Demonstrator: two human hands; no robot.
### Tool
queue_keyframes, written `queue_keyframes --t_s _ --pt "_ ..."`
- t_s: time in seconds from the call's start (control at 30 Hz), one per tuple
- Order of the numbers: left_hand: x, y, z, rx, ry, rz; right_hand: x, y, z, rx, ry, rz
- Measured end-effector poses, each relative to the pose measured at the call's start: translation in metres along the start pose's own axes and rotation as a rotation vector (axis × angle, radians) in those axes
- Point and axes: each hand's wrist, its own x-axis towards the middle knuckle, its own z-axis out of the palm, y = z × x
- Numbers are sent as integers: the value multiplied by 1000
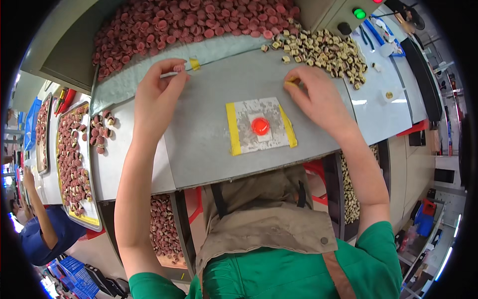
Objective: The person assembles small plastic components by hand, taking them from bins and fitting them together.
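My left hand (158,94) is closed in a pinch on a pink ridged cap (179,68), at the edge of the pale sheet under the cap heap. Nearer the pile of small cream-and-dark pieces (323,50), my right hand (316,97) has thumb and forefinger pressed together. A yellowish bit shows at its fingertips; whether that is tape or a held piece I cannot tell. Between the hands and closer to me, a round red button-like dome (260,126) sits on a worn white plate (249,107) with yellow tape along two sides.
A large heap of pink caps (199,22) covers the back of the grey table (199,154). Filled trays (97,209) stand at left, with loose assembled pieces (101,132) beside them. A control box with a green light (359,13) is at back right. Another person's arm (40,214) is far left.
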Motion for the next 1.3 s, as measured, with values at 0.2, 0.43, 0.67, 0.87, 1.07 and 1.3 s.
queue_keyframes --t_s 0.2,0.43,0.67,0.87,1.07,1.3 --pt "-72 17 11 -630 -92 -371 -6 9 -3 21 -16 134" --pt "-104 18 30 -1042 -127 -427 -12 0 -7 61 -11 4" --pt "-112 10 39 -1208 -185 -378 -12 -5 -5 -67 -81 -111" --pt "-118 0 36 -1305 -255 -401 -13 -15 -1 -65 -131 -29" --pt "-116 -4 36 -1362 -249 -428 -21 -68 2 183 -144 -71" --pt "-121 -11 39 -1321 -233 -370 -28 -82 20 84 -179 -142"
